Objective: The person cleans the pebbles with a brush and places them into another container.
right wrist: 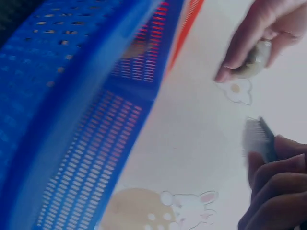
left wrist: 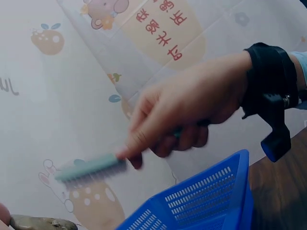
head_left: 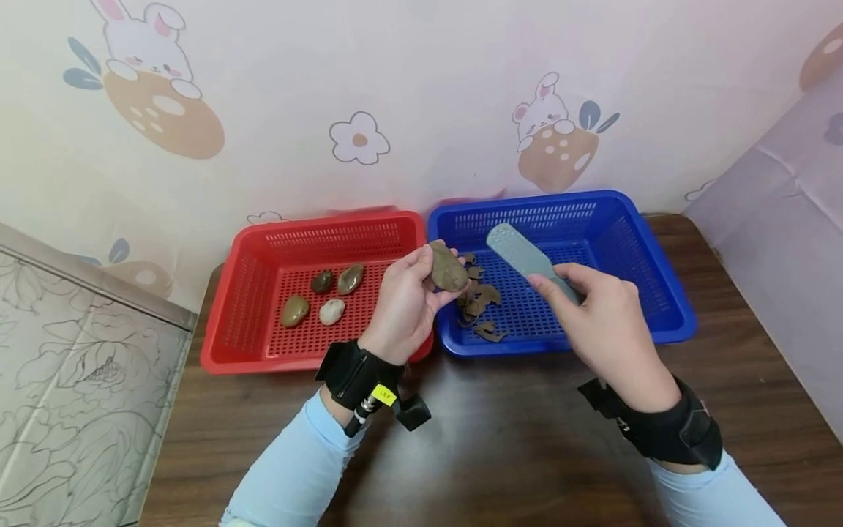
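My left hand (head_left: 403, 304) holds a brown-grey stone (head_left: 449, 269) over the near-left part of the blue basket (head_left: 672, 307). Above the same basket, my right hand (head_left: 609, 322) grips a pale green brush (head_left: 523, 250) by its handle, thumb along the top. Its bristles (right wrist: 256, 139) show in the right wrist view, apart from the stone. Thin brown fragments (head_left: 486, 296), like dried mud, lie in the left end of the blue basket.
To the left stands a red basket (head_left: 220, 329) with several smooth stones, among them a white one (head_left: 331, 312) and a dark one (head_left: 322, 282). Both baskets stand on a dark wooden table (head_left: 500, 432), against a wall covering (head_left: 435, 88) with printed rabbits.
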`<action>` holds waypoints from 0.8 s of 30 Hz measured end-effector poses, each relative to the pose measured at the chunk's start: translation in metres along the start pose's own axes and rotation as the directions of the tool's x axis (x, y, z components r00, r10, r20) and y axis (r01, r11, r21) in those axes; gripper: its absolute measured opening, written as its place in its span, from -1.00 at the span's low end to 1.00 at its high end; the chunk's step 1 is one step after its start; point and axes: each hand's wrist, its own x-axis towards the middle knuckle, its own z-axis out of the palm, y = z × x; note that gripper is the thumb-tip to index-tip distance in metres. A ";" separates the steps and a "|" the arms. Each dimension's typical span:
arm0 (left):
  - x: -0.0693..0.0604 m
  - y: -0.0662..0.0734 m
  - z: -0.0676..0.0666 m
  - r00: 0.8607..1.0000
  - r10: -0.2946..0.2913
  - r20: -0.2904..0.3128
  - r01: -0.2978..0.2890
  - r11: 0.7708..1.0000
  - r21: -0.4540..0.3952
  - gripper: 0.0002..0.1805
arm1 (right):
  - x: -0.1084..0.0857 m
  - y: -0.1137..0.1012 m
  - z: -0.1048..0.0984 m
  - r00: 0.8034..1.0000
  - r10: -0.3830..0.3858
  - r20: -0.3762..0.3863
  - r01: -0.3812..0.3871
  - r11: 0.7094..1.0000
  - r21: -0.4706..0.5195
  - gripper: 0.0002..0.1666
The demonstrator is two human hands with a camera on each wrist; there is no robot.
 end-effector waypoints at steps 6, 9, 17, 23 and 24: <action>0.001 -0.001 0.002 0.999 -0.008 0.041 0.010 0.999 -0.041 -0.57 | -0.001 -0.004 0.007 0.993 -0.029 0.116 0.025 0.999 0.039 -0.50; 0.001 -0.002 0.002 0.999 -0.009 0.043 0.011 0.999 -0.050 -0.55 | -0.002 -0.002 0.008 0.998 0.002 0.061 -0.003 1.000 0.018 -0.47; -0.002 0.000 -0.002 1.000 0.008 0.027 -0.007 0.999 -0.054 -0.56 | -0.005 -0.008 0.013 0.989 -0.093 0.119 0.082 0.992 0.095 -0.62; -0.001 0.004 0.001 1.000 0.018 -0.017 -0.019 0.993 -0.121 -0.56 | -0.007 -0.004 0.007 0.997 -0.077 -0.002 0.077 0.993 0.092 -0.67; -0.001 0.006 0.002 0.999 0.018 -0.026 -0.021 0.993 -0.114 -0.57 | -0.007 -0.004 0.007 0.994 -0.109 0.005 0.107 0.989 0.106 -0.71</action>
